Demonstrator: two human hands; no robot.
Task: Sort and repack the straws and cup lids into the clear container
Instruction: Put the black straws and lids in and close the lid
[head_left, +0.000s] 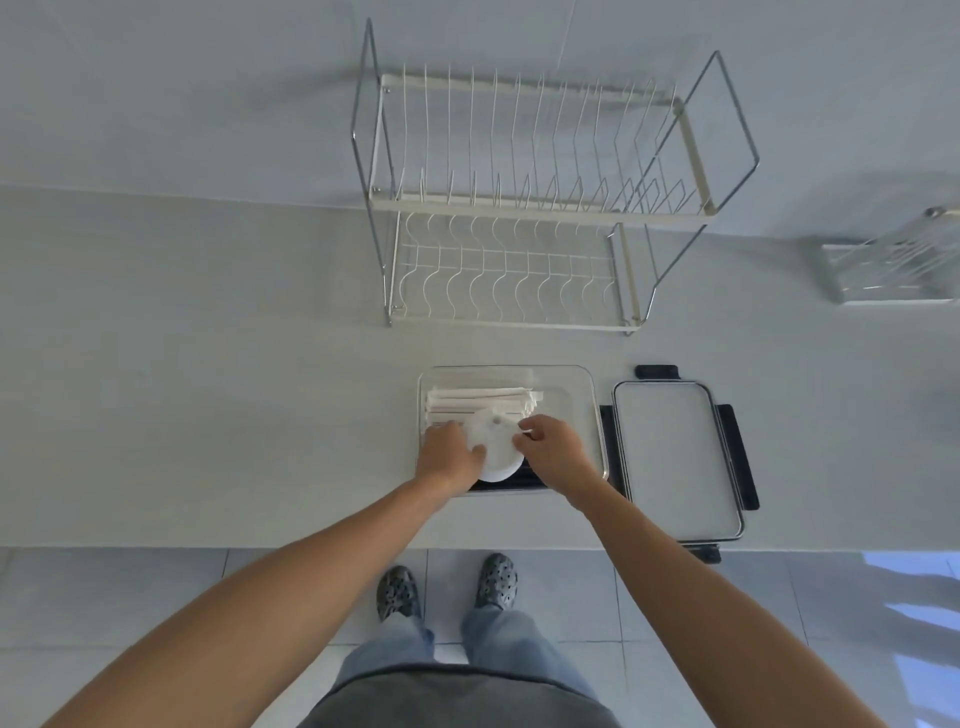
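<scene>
A clear rectangular container (584, 395) stands on the white counter near its front edge. Paper-wrapped straws (478, 401) lie bundled along its far side. A stack of white cup lids (493, 447) sits tilted over the container's near half, above something dark at the bottom. My left hand (447, 457) grips the stack's left edge. My right hand (553, 452) pinches its right edge with curled fingers. Both hands are inside the container's outline.
The container's lid (675, 457) with dark clips lies flat just right of it. A two-tier wire dish rack (519, 208) stands behind. A clear rack (893, 260) sits at the far right. The counter's front edge runs just below the container.
</scene>
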